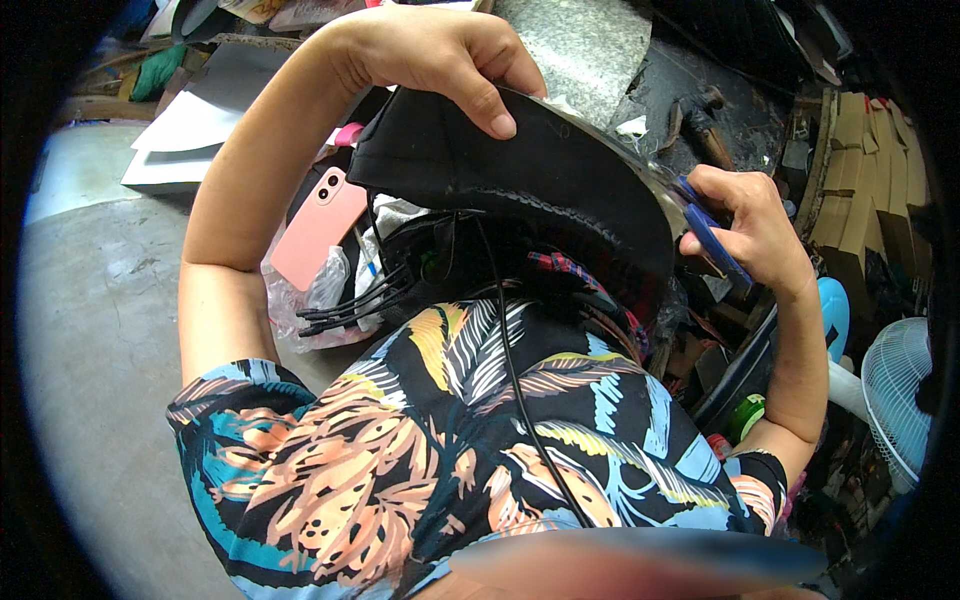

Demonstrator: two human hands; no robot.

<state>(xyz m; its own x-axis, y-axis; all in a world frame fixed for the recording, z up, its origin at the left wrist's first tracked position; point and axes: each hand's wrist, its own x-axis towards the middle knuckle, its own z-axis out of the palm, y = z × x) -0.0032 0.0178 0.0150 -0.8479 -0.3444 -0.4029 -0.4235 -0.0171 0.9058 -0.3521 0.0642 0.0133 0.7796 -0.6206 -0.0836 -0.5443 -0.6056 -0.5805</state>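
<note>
Black fabric (520, 165), upper centre — left hand (440, 55) pinches its edge; right hand (758, 220) grips blue-handled scissors (722, 252) — apparently edge-trimming; next cut likely wants steady tension.

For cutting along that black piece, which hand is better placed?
Probably the right hand: it holds the blue-handled scissors at the right edge of the black piece, while the left hand grips its upper edge.

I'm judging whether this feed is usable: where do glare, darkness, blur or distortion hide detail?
Head view: flat white sheet at upper left, nearly washed out; beneath the curved black fabric piece, deep shadow with little detail; bottom edge, a smeared patch; margins, fisheye bending and a black rim; right hand on the blue-handled scissors, fairly sharp.
</note>
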